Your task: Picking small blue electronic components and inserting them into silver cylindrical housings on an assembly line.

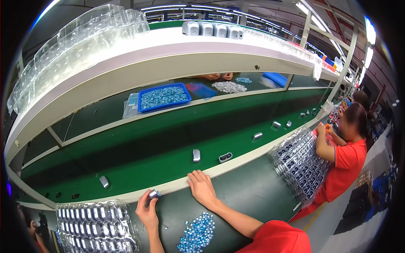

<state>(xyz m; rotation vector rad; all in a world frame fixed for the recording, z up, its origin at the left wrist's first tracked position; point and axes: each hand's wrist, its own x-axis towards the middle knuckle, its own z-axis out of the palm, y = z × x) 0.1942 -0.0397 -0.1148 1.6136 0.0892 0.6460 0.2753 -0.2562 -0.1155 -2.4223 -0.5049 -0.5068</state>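
Observation:
My left hand (147,212) pinches a small silver case (154,194) between thumb and fingers, above the near edge of the green conveyor belt (139,175). My right hand (202,188) lies palm down with fingers stretched out over the belt's pale rim, holding nothing. Just past its fingertips a silver case (196,155) rests on the belt. To its right sits another case (225,157) with dark openings facing up. Between my forearms, a heap of small shiny blue pieces (198,232) is spread on the dark green worktop (249,185).
Left of my left hand stands a clear plastic tray (97,225) holding rows of silver cases. A co-worker in red (350,154) sits at right beside another filled tray (301,162). Beyond the belt is a blue bin (185,101) of blue pieces, under a raised shelf (168,63).

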